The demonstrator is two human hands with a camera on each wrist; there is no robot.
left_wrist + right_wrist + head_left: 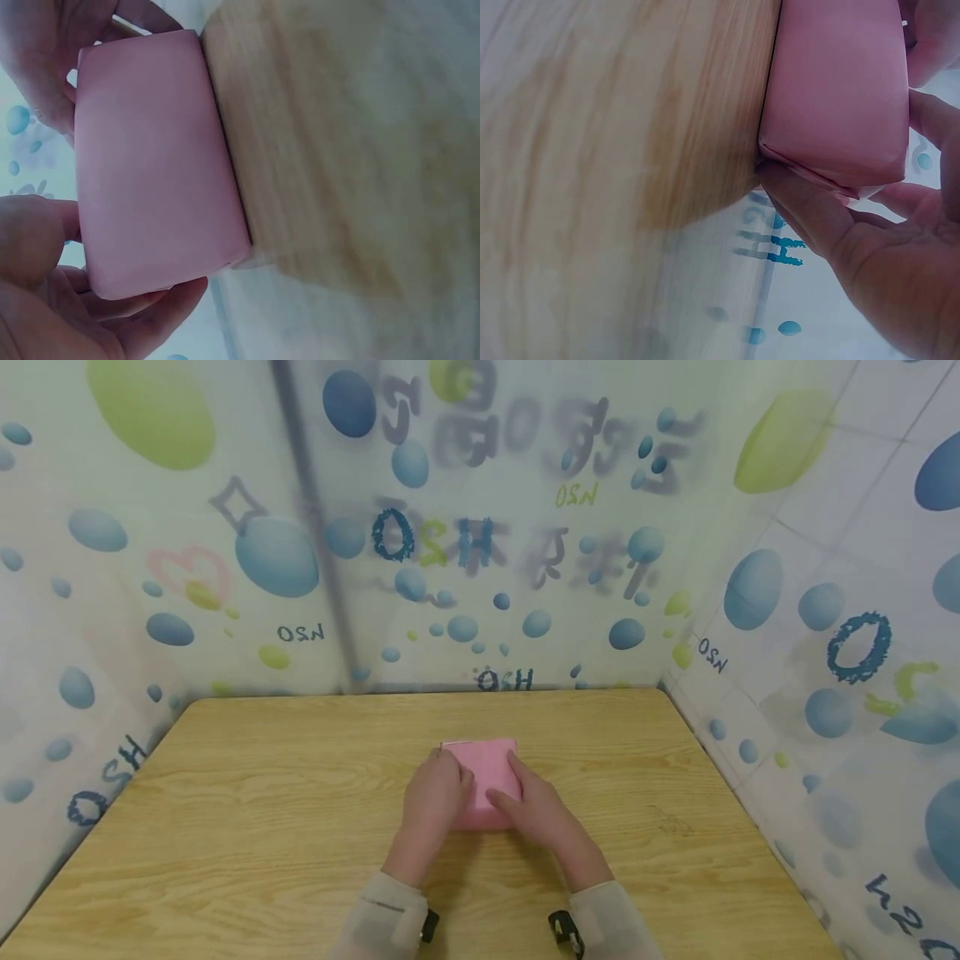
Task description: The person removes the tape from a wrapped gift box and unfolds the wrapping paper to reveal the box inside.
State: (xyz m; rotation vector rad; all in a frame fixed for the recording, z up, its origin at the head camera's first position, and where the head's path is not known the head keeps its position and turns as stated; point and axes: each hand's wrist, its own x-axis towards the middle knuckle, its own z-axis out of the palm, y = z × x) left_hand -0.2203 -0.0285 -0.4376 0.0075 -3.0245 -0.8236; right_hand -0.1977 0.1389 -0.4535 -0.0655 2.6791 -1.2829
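A pink box (pixel 491 768), apparently wrapped in paper, stands on the wooden table between both hands. In the right wrist view, folded seams show at one end of the box (pixel 836 90). My left hand (pixel 437 789) grips its left side, the thumb bent over the top. On the opposite side my right hand (pixel 536 806) holds it, thumb on top and fingers at the end. The left wrist view shows a smooth pink face of the box (pixel 154 165), with the left hand (pixel 45 292) curled around one end. The box's far side is hidden.
The wooden table (pixel 285 793) has light grain and rounded back corners. Behind it and at both sides rise walls (pixel 465 602) printed with blue and green bubbles and lettering. A black strap part (pixel 566 931) shows at the right sleeve.
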